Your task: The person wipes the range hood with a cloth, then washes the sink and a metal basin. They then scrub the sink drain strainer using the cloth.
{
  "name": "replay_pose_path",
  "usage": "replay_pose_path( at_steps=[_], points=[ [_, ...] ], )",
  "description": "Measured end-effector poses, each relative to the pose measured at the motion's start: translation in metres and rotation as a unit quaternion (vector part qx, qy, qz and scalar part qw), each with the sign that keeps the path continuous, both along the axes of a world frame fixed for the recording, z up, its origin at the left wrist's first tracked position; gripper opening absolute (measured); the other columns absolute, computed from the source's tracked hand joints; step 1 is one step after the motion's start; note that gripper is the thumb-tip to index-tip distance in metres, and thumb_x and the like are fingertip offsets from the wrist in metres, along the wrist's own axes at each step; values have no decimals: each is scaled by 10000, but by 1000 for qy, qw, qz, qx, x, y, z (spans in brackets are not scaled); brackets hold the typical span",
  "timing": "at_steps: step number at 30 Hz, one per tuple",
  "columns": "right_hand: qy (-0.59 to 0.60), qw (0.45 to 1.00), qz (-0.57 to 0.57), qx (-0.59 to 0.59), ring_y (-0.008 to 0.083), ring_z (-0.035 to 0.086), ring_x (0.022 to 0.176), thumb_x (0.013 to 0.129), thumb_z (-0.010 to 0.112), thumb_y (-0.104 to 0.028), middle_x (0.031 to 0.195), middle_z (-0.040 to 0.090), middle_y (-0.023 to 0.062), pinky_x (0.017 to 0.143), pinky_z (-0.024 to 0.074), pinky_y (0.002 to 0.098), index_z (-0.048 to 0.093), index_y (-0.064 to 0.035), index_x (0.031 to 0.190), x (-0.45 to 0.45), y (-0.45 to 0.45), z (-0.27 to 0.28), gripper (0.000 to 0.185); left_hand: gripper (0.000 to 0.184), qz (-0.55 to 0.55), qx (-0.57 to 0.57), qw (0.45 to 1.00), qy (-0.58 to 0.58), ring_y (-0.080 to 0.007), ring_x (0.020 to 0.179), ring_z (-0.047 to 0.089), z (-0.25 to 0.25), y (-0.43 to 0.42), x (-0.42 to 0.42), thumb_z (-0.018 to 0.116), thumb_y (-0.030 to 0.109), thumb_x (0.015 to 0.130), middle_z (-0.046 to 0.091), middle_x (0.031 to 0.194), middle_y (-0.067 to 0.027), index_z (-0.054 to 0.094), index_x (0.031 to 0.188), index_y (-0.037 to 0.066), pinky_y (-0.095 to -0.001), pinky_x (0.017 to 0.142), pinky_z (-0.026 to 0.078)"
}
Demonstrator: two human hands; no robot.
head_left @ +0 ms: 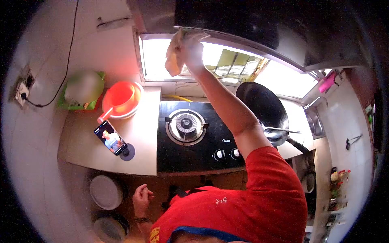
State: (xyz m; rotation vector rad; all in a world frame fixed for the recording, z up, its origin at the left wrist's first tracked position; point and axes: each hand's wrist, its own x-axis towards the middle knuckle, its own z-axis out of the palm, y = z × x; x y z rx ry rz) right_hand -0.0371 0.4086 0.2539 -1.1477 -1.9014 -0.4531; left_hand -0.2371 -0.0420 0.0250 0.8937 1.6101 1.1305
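My right hand (191, 52) is raised at the lower edge of the dark range hood (239, 20), in front of the bright window. Its fingers are closed on a yellowish cloth (174, 60), which hangs down to the left. Below the raised arm lies the black gas stove (170, 152) with a round burner (187, 124). My left hand (143, 197) hangs low by my body, in front of the counter edge, fingers loosely curled and apart from any object.
On the left counter (144, 150) are an orange dipper (120, 97) in a bowl, a green basket (77, 106) and a phone (109, 137) on a stand. A black wok (263, 103) leans right of the stove, near the sink (314, 122). Round containers (105, 192) stand low left.
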Motion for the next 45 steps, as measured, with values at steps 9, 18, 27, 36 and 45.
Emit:
replay_pose_path(
  at_steps=[9, 18, 27, 36, 45],
  points=[
    [-113, 943, 236, 204, 198, 594, 805, 849, 508, -89, 867, 610, 87, 698, 510, 325, 551, -71, 1042, 35, 34, 13, 199, 259, -51, -46, 997, 37, -130, 578, 582, 12, 55, 45, 486, 150, 900, 607, 724, -81, 537, 1080, -29, -251, 532, 497],
    [-246, 952, 167, 68, 229, 601, 920, 778, 564, -105, 966, 637, 72, 818, 510, 328, 652, -95, 896, 151, 58, 1, 148, 267, -55, -121, 991, 16, -132, 599, 588, 2, 66, 118, 495, 150, 898, 608, 749, -85, 520, 1110, -10, -242, 523, 482],
    [-99, 977, 100, -161, 230, 587, 967, 830, 582, -251, 1006, 628, 102, 840, 488, 355, 614, -82, 1020, 358, 41, 3, 257, 267, -69, -134, 989, 11, -115, 600, 571, 17, 100, 199, 495, 145, 901, 602, 752, -68, 516, 1120, -6, -230, 545, 469],
    [-98, 987, -81, -94, 299, 589, 943, 906, 453, -308, 1010, 600, 181, 830, 497, 390, 526, -57, 1125, 586, 18, -21, 341, 282, -165, -103, 979, 57, -134, 660, 593, 51, 146, 249, 484, 114, 899, 607, 779, -80, 495, 1147, -20, -244, 587, 494],
    [241, 946, -215, -4, 279, 598, 785, 838, 501, -195, 812, 608, 153, 725, 475, 366, 570, -14, 939, 696, 11, -58, 218, 300, -201, -45, 969, 139, -129, 673, 611, 79, 170, 249, 479, 127, 905, 632, 788, -84, 488, 1163, -26, -242, 584, 491]
  ],
)
